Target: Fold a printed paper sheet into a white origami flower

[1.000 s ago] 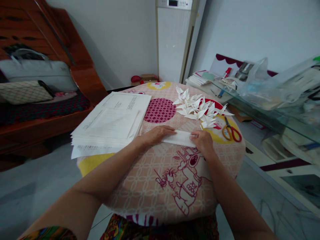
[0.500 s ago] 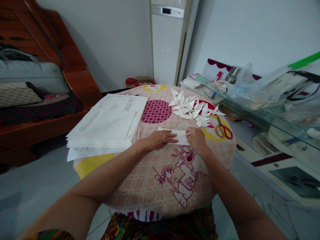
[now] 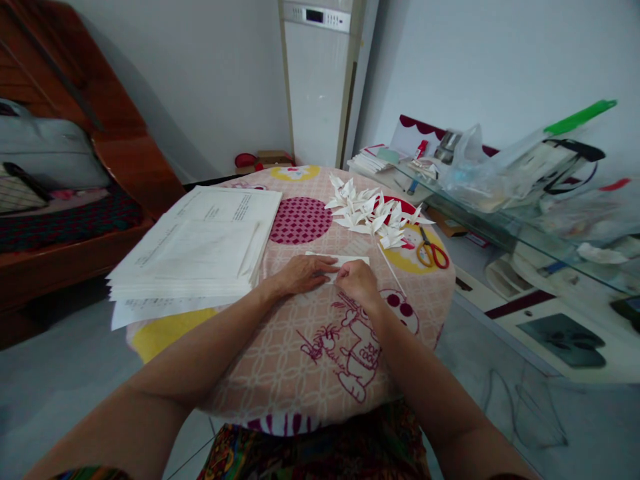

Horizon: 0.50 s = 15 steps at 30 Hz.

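A folded strip of white paper (image 3: 356,259) lies on the round table with its pink cartoon cloth (image 3: 320,360). My left hand (image 3: 304,273) lies flat on the strip's left part, fingers stretched out. My right hand (image 3: 356,283) is curled, its fingertips pressing the strip near its middle, close against the left hand. A thin narrow sliver of paper (image 3: 391,270) lies just right of my right hand.
A thick stack of printed sheets (image 3: 200,243) covers the table's left side. A heap of several folded white paper cranes (image 3: 373,212) and orange-handled scissors (image 3: 431,251) lie at the right back. A cluttered glass shelf (image 3: 500,207) stands right; a wooden bench (image 3: 75,227) stands left.
My right hand slid leftward along the folded strip, from its right end to beside my left hand. The view also shifted, so everything sits further left.
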Tool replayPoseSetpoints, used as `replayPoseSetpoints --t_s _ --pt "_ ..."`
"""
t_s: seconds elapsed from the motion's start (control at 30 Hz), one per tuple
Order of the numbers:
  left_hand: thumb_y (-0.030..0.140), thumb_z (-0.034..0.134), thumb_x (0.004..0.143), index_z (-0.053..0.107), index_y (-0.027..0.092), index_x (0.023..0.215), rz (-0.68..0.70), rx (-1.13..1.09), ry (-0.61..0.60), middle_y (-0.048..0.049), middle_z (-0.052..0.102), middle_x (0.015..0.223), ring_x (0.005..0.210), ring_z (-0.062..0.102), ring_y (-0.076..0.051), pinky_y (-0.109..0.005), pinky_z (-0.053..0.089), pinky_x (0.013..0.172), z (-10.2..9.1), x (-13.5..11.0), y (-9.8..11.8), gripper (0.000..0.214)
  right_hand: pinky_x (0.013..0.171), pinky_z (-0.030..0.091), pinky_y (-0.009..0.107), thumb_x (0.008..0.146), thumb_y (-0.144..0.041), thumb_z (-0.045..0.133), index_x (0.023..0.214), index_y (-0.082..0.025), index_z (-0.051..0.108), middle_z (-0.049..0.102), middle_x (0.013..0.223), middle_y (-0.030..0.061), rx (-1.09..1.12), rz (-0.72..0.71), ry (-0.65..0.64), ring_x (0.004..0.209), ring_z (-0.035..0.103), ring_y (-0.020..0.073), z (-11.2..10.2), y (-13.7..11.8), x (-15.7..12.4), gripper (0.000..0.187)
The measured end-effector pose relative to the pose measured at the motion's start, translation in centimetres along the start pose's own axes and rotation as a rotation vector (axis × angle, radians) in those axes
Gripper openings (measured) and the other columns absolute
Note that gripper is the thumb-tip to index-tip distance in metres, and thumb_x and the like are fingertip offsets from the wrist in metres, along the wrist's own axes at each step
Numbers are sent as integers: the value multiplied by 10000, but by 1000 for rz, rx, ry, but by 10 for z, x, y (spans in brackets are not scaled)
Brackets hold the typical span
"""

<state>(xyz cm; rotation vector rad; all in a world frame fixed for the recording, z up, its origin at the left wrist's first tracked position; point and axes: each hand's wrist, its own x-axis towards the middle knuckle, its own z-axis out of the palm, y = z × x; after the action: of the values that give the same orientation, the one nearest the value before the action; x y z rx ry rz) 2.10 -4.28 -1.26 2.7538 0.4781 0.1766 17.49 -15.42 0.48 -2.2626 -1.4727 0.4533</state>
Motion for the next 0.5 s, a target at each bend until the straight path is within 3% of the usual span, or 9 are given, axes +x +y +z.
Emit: replayPoseSetpoints --t_s 0.23,0.5 --pt "294 572 915 621 316 1332 -42 -20 10 -20 543 1475 1327 548 -222 -377 425 1099 0 1 5 420 653 464 240 699 -148 654 785 -200 787 776 833 81 -61 52 -16 809 705 201 -3 -2 -2 166" --pt "304 575 914 608 317 1343 -25 -30 13 -7 523 1496 1326 544 -203 -343 403 1109 3 2 -1 430 596 437 224 685 -128 643 740 -156 757 733 698 57 -39 130 39 669 666 165 -27 46 -8 130"
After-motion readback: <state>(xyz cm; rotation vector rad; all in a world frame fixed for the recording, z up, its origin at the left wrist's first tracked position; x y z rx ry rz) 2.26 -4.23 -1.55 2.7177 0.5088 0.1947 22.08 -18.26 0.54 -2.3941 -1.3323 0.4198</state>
